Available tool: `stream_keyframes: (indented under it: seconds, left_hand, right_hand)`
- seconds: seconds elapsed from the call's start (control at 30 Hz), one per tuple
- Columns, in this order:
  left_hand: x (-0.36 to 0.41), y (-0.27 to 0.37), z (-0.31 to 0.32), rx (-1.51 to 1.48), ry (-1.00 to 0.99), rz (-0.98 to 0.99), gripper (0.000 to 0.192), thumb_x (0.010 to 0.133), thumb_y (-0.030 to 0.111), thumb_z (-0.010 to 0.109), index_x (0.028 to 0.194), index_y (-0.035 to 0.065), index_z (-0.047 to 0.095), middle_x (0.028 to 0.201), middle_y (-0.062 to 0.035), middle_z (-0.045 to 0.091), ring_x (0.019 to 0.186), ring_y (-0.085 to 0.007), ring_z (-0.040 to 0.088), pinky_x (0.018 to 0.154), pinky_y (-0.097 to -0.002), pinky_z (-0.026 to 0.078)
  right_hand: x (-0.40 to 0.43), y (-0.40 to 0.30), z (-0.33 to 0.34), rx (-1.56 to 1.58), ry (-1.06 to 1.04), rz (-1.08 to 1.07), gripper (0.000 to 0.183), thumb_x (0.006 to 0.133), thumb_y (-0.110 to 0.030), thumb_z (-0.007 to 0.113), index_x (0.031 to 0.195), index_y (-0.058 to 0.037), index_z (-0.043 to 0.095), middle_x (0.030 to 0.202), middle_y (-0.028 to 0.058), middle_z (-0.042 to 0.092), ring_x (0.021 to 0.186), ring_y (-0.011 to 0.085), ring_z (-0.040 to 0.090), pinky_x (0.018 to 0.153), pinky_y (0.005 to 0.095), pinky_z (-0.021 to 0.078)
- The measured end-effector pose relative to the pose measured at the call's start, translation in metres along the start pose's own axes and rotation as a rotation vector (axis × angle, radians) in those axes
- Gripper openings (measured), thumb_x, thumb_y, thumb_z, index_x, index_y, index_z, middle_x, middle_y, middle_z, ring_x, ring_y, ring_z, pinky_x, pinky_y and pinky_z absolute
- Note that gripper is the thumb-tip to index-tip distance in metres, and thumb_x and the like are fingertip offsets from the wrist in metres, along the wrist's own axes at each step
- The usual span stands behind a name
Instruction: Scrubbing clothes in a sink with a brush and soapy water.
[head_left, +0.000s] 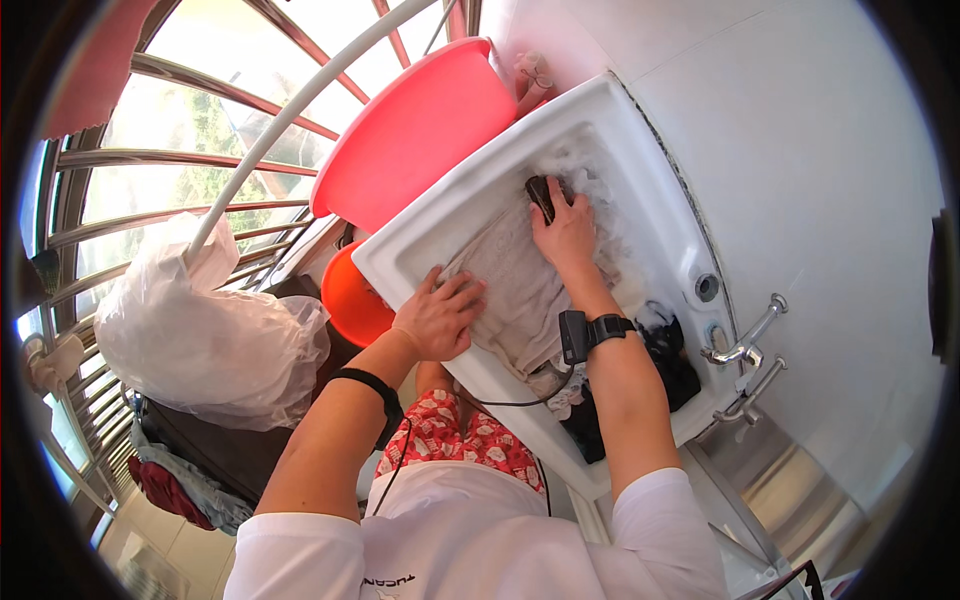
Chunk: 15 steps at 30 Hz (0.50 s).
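A pale, wet cloth (514, 281) lies spread over the sloping floor of a white laundry sink (469, 199). My right hand (566, 232) grips a dark scrubbing brush (538, 196) at the cloth's far end, beside white suds (581, 161). With fingers apart, my left hand (442, 315) rests on the near left edge of the cloth and the sink's rim, grasping nothing. Black wet clothing (679, 364) sits in the sink's right part, partly hidden by my right forearm. The brush's bristles are out of sight.
A large pink basin (420, 139) leans behind the sink, with an orange bucket (352, 296) to its left. Metal taps (742, 352) jut from the right wall. A plastic bag (210, 345) hangs at left beside a barred window, near a grey hose (277, 127).
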<state>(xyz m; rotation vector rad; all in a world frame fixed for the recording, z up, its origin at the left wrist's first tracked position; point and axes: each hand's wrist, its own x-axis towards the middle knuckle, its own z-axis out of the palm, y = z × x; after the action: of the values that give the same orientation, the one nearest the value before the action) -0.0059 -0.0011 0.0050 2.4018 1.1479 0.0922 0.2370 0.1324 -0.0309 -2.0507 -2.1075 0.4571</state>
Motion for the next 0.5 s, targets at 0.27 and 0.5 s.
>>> stream_keyframes:
  seconds: [0.27, 0.5]
  left_hand:
    - [-0.007, -0.005, 0.014, -0.010, -0.034, 0.013, 0.052, 0.082, 0.031, 0.061, 0.130, 0.0104, 0.068, 0.148, -0.0059, 0.057, 0.144, -0.0279, 0.046, 0.124, -0.0537, 0.029]
    - [-0.011, -0.005, 0.011, 0.009, -0.007, -0.011, 0.051, 0.083, 0.033, 0.062, 0.129, 0.0127, 0.069, 0.145, -0.0071, 0.059, 0.143, -0.0276, 0.047, 0.122, -0.0563, 0.032]
  right_hand:
    - [-0.051, -0.035, 0.003, 0.038, -0.105, -0.277, 0.061, 0.092, -0.041, 0.069, 0.148, -0.0214, 0.056, 0.113, 0.0249, 0.056, 0.106, 0.0429, 0.059, 0.090, 0.0539, 0.0518]
    - [-0.018, -0.034, 0.001, 0.070, -0.046, -0.059, 0.061, 0.092, -0.039, 0.070, 0.148, -0.0184, 0.056, 0.115, 0.0230, 0.055, 0.106, 0.0439, 0.059, 0.091, 0.0541, 0.0519]
